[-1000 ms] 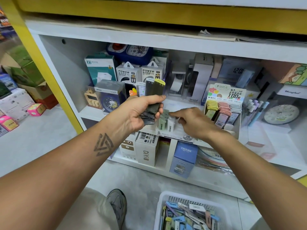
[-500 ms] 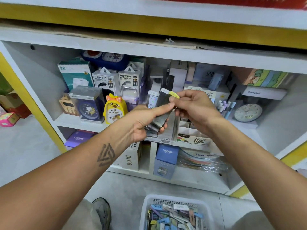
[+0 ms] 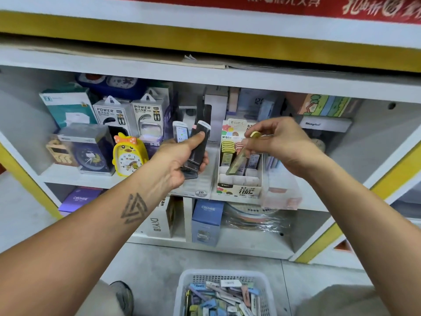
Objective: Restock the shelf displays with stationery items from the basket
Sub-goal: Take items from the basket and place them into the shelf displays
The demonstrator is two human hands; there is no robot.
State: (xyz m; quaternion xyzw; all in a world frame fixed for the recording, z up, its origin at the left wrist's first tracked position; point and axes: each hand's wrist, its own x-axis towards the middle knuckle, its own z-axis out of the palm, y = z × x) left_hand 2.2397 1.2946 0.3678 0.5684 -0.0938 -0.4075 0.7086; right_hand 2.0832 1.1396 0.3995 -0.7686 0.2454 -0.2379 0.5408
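Note:
My left hand (image 3: 180, 159) grips a fanned bunch of flat dark lead-refill cases (image 3: 198, 147) in front of the shelf. To its right, my right hand (image 3: 280, 142) pinches a single yellow-capped case (image 3: 241, 156) by its top end, hanging tilted above a white cardboard display box (image 3: 239, 188) on the shelf. That box holds rows of yellow, pink and white-capped cases. On the floor below stands a white plastic basket (image 3: 182, 290) with several more loose cases.
The white shelf (image 3: 75, 176) carries power bank boxes (image 3: 114, 115), a yellow duck alarm clock (image 3: 128, 153), a boxed blue clock (image 3: 88, 149) and a clear empty tray (image 3: 282, 192). Blue boxes (image 3: 206, 220) and wrapped packs sit on the lower shelf. My shoe (image 3: 123, 297) is beside the basket.
My right hand has pulled the yellow-capped case out of the bunch and carried it right, over the display box. My left hand keeps the rest. The view has shifted right.

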